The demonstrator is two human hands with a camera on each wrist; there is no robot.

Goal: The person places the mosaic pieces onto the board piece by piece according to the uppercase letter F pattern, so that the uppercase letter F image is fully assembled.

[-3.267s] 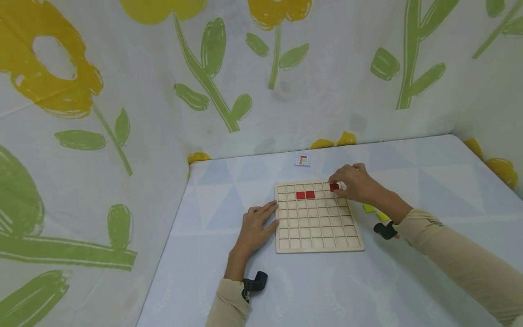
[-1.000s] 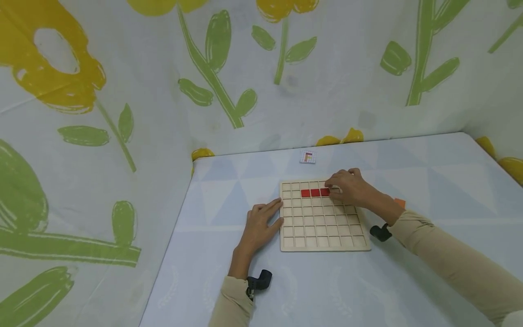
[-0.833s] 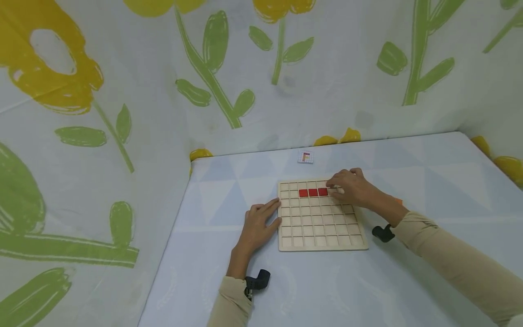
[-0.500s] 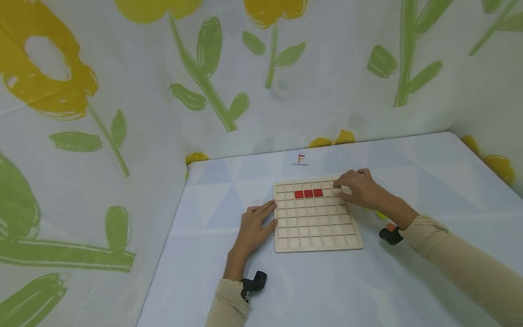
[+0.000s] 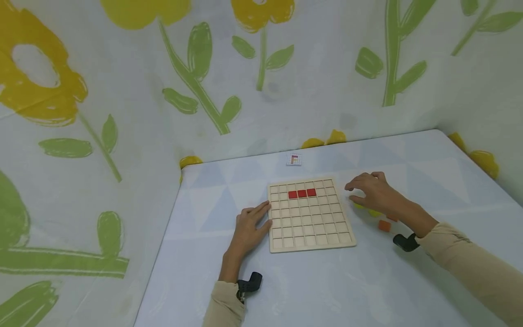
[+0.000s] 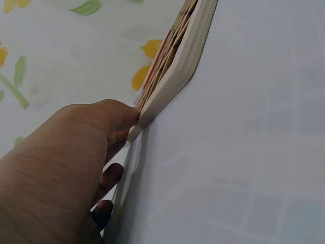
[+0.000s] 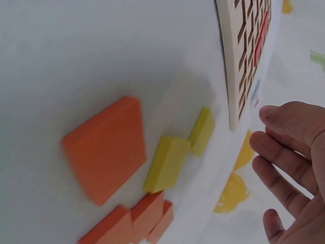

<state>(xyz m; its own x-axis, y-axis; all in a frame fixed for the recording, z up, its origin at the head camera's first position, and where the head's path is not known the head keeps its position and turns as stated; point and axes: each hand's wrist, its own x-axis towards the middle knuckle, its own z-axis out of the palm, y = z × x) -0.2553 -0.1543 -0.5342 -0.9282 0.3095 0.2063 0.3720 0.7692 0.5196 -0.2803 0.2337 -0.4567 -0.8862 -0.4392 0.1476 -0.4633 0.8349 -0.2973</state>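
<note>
A square wooden grid board (image 5: 312,222) lies on the table, with three red tiles (image 5: 301,193) side by side in its second row from the back. My left hand (image 5: 246,229) rests at the board's left edge, thumb and fingertips touching it; the left wrist view shows the thumb on the rim (image 6: 167,84). To the right of the board my right hand (image 5: 372,193) hovers with relaxed, spread fingers and holds nothing. Beneath and beside it lie yellow tiles (image 7: 167,162) and orange tiles (image 7: 106,150), partly hidden by the hand and forearm in the head view.
A small card (image 5: 294,159) with a coloured grid pattern lies behind the board near the table's back edge. Fabric printed with flowers (image 5: 196,77) hangs at the back and left. A black camera mount sits on each wrist.
My right hand set a third red tile beside the other two, let go of it and moved right, off the board. My left hand stays at the board's left edge.
</note>
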